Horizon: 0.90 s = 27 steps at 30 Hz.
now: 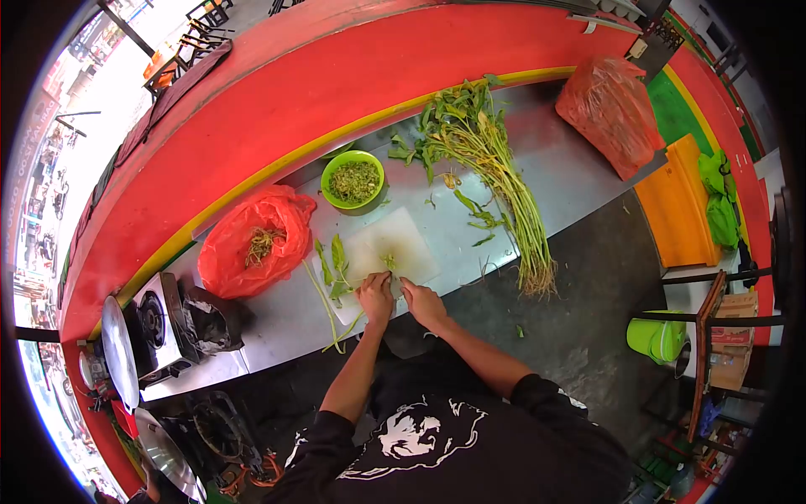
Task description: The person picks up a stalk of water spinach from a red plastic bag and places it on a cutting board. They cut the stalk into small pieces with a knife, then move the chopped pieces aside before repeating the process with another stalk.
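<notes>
My left hand (pixel 375 296) is closed at the near edge of a white cutting board (pixel 416 239), around green stems. Small leaf pieces (pixel 389 262) lie on the board just beyond its fingers. Close beside it on the right, my right hand (pixel 424 304) is closed, its fingertips pointing at the left hand; what it grips is too small and covered to make out. Leafy green stalks (pixel 337 260) rest along the board's left side. Behind the board stands a green bowl (pixel 326 191) filled with chopped greens (pixel 354 181).
A large bundle of rooted leafy greens (pixel 504 181) lies across the metal counter (pixel 554 151), roots over the front edge. An open red plastic bag (pixel 290 218) holds root trimmings (pixel 263 244). Another red bag (pixel 611 113) sits far right, a gas stove (pixel 155 315) far left.
</notes>
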Available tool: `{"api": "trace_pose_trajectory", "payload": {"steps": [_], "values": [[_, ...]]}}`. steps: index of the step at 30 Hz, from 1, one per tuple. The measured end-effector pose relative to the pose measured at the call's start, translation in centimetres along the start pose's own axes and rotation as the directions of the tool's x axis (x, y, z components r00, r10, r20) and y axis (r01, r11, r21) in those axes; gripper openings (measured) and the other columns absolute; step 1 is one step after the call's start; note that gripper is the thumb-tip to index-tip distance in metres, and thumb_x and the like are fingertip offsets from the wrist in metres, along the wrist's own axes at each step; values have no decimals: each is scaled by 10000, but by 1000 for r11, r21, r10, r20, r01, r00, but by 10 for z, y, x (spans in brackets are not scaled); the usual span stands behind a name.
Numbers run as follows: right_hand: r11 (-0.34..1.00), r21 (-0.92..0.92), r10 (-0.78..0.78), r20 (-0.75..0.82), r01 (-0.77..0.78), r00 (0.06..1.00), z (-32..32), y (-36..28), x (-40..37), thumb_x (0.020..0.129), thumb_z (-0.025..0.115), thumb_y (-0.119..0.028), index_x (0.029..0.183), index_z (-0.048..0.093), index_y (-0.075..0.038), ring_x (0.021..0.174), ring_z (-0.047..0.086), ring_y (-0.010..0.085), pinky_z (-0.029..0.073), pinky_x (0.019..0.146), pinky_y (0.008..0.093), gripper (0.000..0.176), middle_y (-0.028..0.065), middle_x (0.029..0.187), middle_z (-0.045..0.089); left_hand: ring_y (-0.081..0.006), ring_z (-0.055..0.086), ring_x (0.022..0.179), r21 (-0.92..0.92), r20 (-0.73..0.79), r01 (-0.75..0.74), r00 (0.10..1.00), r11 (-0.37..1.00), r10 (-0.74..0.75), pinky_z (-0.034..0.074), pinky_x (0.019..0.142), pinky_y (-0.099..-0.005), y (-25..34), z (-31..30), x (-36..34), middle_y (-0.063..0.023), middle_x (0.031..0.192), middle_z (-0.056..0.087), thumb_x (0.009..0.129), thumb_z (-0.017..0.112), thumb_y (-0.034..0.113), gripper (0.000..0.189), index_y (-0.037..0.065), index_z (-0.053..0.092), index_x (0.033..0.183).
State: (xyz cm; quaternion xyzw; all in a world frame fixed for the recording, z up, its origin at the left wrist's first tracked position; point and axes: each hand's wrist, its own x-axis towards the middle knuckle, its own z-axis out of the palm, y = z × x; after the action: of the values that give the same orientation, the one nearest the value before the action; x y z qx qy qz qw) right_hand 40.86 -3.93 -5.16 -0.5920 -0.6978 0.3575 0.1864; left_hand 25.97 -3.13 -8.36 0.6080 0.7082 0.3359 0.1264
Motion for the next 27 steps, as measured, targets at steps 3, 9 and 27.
{"api": "trace_pose_trajectory", "payload": {"steps": [3, 9, 27], "values": [[1000, 15, 15, 9, -15, 1000, 1, 1, -6, 1043, 504, -302, 1304, 606, -131, 794, 689, 467, 554, 700, 568, 328, 242, 859, 710, -240, 669, 954, 11, -4, 2, 1000, 1000, -2, 421, 868, -411, -3, -2, 3, -2, 989, 721, 882, 697, 133, 151, 162, 759, 1018], [1000, -11, -6, -12, 6, 1000, 4, 1, 1, 1039, 522, -281, 1337, 609, -130, 797, 691, 448, 553, 705, 550, 345, 248, 861, 707, -235, 662, 990, -1, -3, 5, 1000, 1000, -5, 427, 874, -418, 1, -4, -6, -8, 998, 720, 884, 703, 139, 172, 161, 757, 1046], [1000, 5, 5, -20, -5, 1000, 1, 1, -13, 1039, 519, -296, 1314, 613, -129, 773, 690, 462, 551, 680, 572, 335, 252, 819, 699, -246, 658, 973, -7, 2, -10, 1000, 1000, 10, 431, 842, -425, -3, -3, 2, -7, 994, 716, 875, 708, 131, 129, 150, 748, 996]]}}
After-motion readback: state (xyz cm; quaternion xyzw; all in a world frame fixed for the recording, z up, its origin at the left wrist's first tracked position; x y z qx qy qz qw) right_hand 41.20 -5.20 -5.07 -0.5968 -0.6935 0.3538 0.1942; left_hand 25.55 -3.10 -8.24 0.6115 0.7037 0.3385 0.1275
